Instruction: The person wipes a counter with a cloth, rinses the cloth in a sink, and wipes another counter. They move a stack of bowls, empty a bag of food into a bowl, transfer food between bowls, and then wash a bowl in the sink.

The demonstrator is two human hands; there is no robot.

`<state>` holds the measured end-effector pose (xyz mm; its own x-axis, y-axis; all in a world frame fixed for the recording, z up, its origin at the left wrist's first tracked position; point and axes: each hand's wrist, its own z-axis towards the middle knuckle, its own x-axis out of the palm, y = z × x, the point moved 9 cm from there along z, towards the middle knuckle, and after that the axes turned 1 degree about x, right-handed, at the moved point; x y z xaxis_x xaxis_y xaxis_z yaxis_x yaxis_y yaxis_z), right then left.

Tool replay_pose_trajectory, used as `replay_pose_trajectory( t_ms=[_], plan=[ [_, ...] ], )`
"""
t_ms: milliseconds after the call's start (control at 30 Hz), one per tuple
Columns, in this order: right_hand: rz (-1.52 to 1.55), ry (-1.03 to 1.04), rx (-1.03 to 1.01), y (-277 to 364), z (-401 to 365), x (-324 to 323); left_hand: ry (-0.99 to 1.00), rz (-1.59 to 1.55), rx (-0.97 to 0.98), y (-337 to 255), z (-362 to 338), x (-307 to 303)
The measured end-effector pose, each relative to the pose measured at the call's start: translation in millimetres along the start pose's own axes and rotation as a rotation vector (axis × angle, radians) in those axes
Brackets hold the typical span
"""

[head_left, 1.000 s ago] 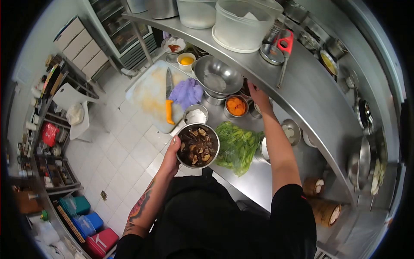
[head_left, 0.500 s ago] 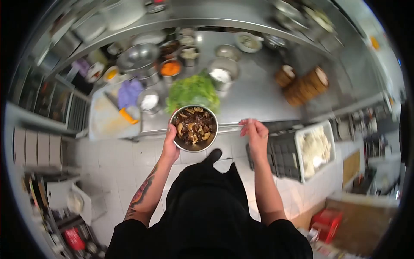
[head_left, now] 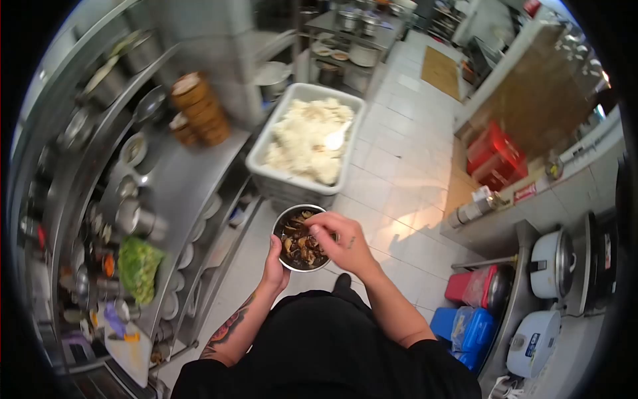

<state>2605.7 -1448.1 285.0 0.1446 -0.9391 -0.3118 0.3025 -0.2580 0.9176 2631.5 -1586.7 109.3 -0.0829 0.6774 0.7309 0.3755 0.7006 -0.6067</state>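
My left hand (head_left: 274, 266) grips a round steel bowl (head_left: 311, 268) at its left side, thumb along the rim. Dark brown, sauce-coated pieces that look like sliced mushrooms (head_left: 297, 247) fill much of it. Over the bowl's right side, my right hand (head_left: 345, 243) reaches in from above with its fingers drawn together at the pieces. Whatever may be between those fingertips is hidden. Just beyond the bowl stands a large white tub (head_left: 355, 143) heaped with white rice (head_left: 307, 136), and a white scoop (head_left: 337, 138) lies on the rice.
A steel counter (head_left: 174, 179) runs along the left, with lettuce (head_left: 139, 269), bamboo steamers (head_left: 203, 110) and a cutting board (head_left: 129, 356). Rice cookers (head_left: 533, 342) and blue containers (head_left: 473, 332) are at right. Tiled floor (head_left: 389, 176) extends ahead past a red box (head_left: 495, 156).
My view has turned right, from the counter to the rice tub. The bowl has come along in my left hand. My right hand has moved from beside the bowl into its opening.
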Motion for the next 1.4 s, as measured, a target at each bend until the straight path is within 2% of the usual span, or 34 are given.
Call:
replay_pose_trajectory(
  t_ms=[67,100,167,233,300,367,500,633,700,800,933,1133,1233,1300,1367,1400],
  plan=[
    [-0.032,-0.200,0.091,-49,-7,-89,0.071,0.099,-0.017,36,46,46],
    [-0.040,-0.227,0.105,-65,-11,-126,0.088,0.105,-0.042,52,66,70],
    [0.009,-0.351,0.273,-103,-9,-203,0.092,0.048,0.032,63,111,119],
    [-0.018,-0.365,0.332,-110,2,-255,0.089,0.031,0.063,78,149,151],
    [-0.085,-0.340,0.352,-132,22,-294,0.135,0.155,0.157,78,191,191],
    [-0.087,-0.328,0.386,-153,49,-328,0.142,0.146,0.143,87,237,219],
    [-0.102,-0.330,0.428,-219,103,-390,0.185,0.104,0.015,114,344,265],
    [-0.143,-0.412,0.432,-279,143,-473,0.265,0.090,-0.251,173,462,332],
    [-0.092,-0.568,0.614,-304,146,-527,0.330,0.114,-0.332,200,507,385],
    [-0.026,-0.702,0.606,-329,161,-606,0.383,0.202,-0.460,236,565,457],
    [0.138,-0.864,0.624,-371,188,-692,0.456,0.355,-0.506,268,641,535],
    [0.262,-0.770,0.661,-506,290,-785,0.446,0.487,-0.491,296,800,569],
    [0.284,-0.696,0.633,-541,378,-820,0.430,0.490,-0.486,262,873,577],
    [0.256,-0.562,0.636,-566,447,-838,0.429,0.492,-0.383,225,926,572],
    [0.229,-0.460,0.643,-585,515,-852,0.397,0.705,-0.251,179,985,546],
    [0.198,-0.426,0.613,-587,546,-856,0.304,0.785,-0.107,148,1014,523]
  ],
)
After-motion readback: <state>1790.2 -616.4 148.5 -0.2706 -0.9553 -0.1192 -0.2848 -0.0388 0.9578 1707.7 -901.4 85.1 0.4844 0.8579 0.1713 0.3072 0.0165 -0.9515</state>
